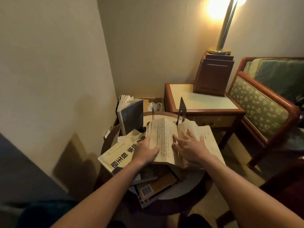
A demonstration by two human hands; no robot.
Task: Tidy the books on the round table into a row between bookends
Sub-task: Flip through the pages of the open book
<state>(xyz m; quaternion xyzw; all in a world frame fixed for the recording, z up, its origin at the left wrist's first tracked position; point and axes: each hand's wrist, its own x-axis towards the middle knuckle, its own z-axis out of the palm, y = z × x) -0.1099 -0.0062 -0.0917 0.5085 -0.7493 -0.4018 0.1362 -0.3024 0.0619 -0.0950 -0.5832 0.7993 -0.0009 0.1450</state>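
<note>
An open book with yellowed pages lies on top of the pile on the round table. My left hand holds its left half, thumb on the page and fingers along the outer edge. My right hand presses flat on the right page with fingers spread. Behind the book stand a dark metal bookend and a thin second bookend. A dark blue book stands at the back left. A yellow-covered book with large black characters lies to the left, and other books lie underneath.
A wooden side table with a lamp base stands right behind the round table. An upholstered armchair is at the right. The wall is close on the left. A cardboard box with items sits in the corner.
</note>
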